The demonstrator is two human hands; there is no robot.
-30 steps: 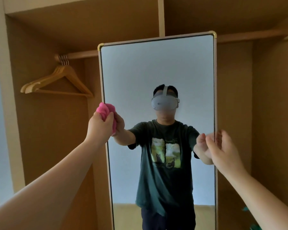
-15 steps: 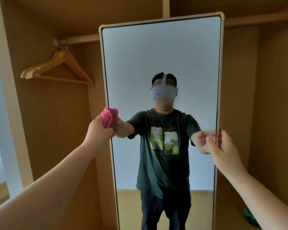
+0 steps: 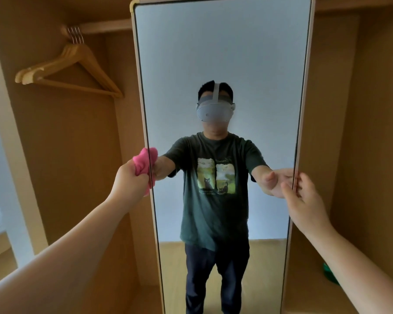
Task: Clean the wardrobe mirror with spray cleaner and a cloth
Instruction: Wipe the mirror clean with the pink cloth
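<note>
A tall framed mirror stands upright inside the wooden wardrobe, showing my reflection. My left hand grips a bunched pink cloth and presses it against the mirror's left edge at mid height. My right hand holds the mirror's right edge, thumb on the front side and fingers round the frame. A green object, partly hidden by my right forearm, lies low at the right on the wardrobe floor; I cannot tell what it is.
Several wooden hangers hang from the rail at the upper left. Wardrobe side panels close in on both sides of the mirror. A white door frame runs down the far left.
The cloth and my left hand have slid down the mirror's left edge. My view has moved closer and lower. My right hand keeps its hold on the right edge.
</note>
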